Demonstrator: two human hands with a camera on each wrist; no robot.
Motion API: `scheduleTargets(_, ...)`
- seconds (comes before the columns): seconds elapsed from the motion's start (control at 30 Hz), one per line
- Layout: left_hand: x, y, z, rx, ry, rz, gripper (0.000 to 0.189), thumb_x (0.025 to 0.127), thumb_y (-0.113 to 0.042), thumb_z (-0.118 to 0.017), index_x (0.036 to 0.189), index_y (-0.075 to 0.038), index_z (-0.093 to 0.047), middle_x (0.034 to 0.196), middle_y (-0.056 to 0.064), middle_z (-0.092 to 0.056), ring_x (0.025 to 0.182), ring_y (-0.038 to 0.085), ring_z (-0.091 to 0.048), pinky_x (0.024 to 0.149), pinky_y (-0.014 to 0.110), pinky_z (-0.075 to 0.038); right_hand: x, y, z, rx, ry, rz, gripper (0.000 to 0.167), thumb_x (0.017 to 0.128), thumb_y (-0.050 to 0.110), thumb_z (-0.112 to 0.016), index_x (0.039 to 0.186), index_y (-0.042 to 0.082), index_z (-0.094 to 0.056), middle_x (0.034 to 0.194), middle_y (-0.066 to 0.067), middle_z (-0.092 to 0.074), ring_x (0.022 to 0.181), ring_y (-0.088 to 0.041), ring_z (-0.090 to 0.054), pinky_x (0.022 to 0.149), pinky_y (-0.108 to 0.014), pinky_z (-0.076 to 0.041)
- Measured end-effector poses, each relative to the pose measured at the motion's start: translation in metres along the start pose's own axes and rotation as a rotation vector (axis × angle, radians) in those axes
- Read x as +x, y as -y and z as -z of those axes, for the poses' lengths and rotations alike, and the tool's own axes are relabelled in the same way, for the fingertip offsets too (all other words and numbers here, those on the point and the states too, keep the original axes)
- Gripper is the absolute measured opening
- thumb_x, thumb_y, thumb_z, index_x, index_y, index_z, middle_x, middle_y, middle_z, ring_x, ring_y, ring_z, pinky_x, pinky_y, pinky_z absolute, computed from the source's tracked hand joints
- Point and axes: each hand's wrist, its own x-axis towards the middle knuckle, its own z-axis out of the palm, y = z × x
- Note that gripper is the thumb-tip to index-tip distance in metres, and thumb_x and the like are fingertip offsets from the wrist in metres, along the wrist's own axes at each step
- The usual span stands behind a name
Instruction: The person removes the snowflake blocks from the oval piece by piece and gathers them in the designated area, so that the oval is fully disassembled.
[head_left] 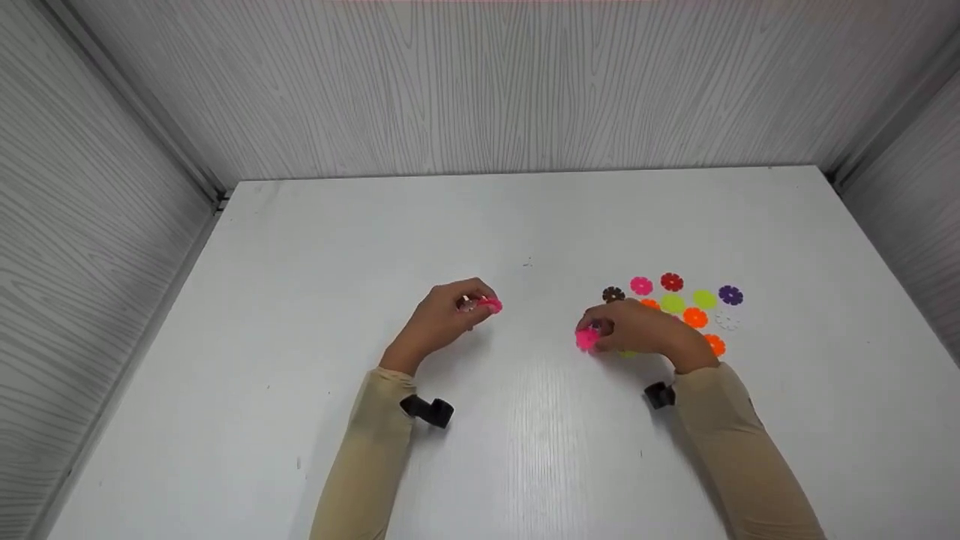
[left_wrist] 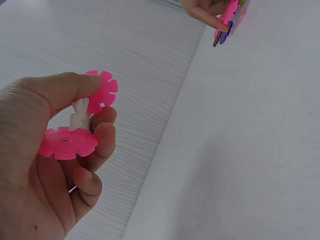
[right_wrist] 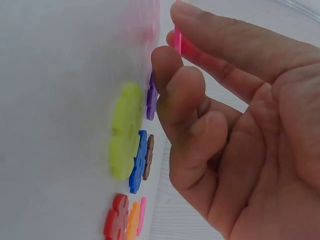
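Note:
My left hand [head_left: 442,319] grips a small joined piece above the table. In the left wrist view it has an upper pink notched disc [left_wrist: 106,94], a whitish disc [left_wrist: 80,116] and a lower pink disc [left_wrist: 69,144], the whitish one between them. At the near left edge of a group of loose discs, my right hand [head_left: 637,328] pinches another pink notched disc [head_left: 586,340] between thumb and fingers. Its thin edge [right_wrist: 178,41] shows in the right wrist view. Part of the group is hidden under the right hand.
Loose notched discs lie on the white table [head_left: 360,240] at the right: red [head_left: 672,282], purple [head_left: 730,295], brown [head_left: 613,294], orange [head_left: 695,317], white [head_left: 727,320], yellow-green [head_left: 704,298] and others. Grey wood-grain panels [head_left: 495,90] enclose the back and sides.

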Motion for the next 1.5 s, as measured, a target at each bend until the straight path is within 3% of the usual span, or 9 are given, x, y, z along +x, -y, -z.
scheduleTargets(0.2, 0.001, 0.001, -0.002, 0.003, 0.016, -0.034, 0.009, 0.092, -0.021, -0.064, 0.098, -0.019, -0.071, 0.096, -0.003, -0.069, 0.080, 0.013, -0.054, 0.068, 0.025, -0.047, -0.001, 0.000, 0.000, 0.022, 0.005, -0.027, 0.029, 0.090, 0.014, -0.065, 0.117, 0.024, -0.067, 0.095, -0.004, -0.062, 0.086, -0.020, -0.054, 0.069, -0.027, -0.047)
scheduleTargets(0.43, 0.001, 0.004, -0.003, 0.034, 0.019, -0.060, 0.008, 0.091, -0.025, -0.067, 0.096, -0.021, -0.072, 0.092, -0.004, -0.068, 0.077, 0.012, -0.052, 0.070, 0.027, -0.044, -0.002, 0.001, 0.003, 0.086, -0.070, -0.010, 0.034, 0.089, 0.018, -0.066, 0.123, 0.021, -0.065, 0.101, -0.004, -0.063, 0.093, -0.020, -0.055, 0.073, -0.027, -0.049)
scheduleTargets(0.67, 0.001, 0.002, -0.007, 0.070, 0.045, -0.040, 0.010, 0.091, -0.025, -0.065, 0.097, -0.022, -0.072, 0.096, -0.005, -0.069, 0.084, 0.013, -0.054, 0.074, 0.029, -0.044, -0.002, 0.009, 0.004, 0.138, -0.145, 0.077, 0.037, 0.091, 0.019, -0.064, 0.127, 0.013, -0.060, 0.091, -0.003, -0.062, 0.083, -0.018, -0.055, 0.073, -0.029, -0.049)
scheduleTargets(0.9, 0.001, -0.001, -0.015, 0.024, 0.098, -0.070, 0.018, 0.093, -0.016, -0.056, 0.106, -0.018, -0.069, 0.100, -0.001, -0.069, 0.086, 0.013, -0.055, 0.077, 0.027, -0.047, -0.003, 0.020, 0.002, 0.149, -0.205, 0.150, 0.039, 0.091, 0.023, -0.067, 0.128, 0.012, -0.059, 0.086, 0.000, -0.062, 0.080, -0.016, -0.056, 0.072, -0.026, -0.049)
scheduleTargets(1.27, 0.001, -0.011, -0.023, -0.013, 0.133, -0.036, 0.024, 0.090, -0.017, -0.064, 0.111, -0.011, -0.054, 0.106, 0.008, -0.067, 0.101, 0.020, -0.058, 0.090, 0.036, -0.049, -0.001, 0.035, -0.008, 0.167, -0.202, 0.195, 0.037, 0.090, 0.022, -0.068, 0.124, 0.008, -0.058, 0.090, -0.003, -0.066, 0.076, -0.015, -0.056, 0.065, -0.022, -0.049)
scheduleTargets(1.5, 0.000, -0.016, -0.027, -0.011, 0.158, -0.072, 0.027, 0.091, -0.017, -0.063, 0.113, -0.011, -0.051, 0.108, 0.009, -0.065, 0.099, 0.019, -0.059, 0.089, 0.035, -0.050, 0.000, 0.046, -0.015, 0.170, -0.181, 0.286, 0.032, 0.092, 0.022, -0.066, 0.117, 0.005, -0.059, 0.090, -0.005, -0.067, 0.073, -0.013, -0.057, 0.066, -0.022, -0.050)
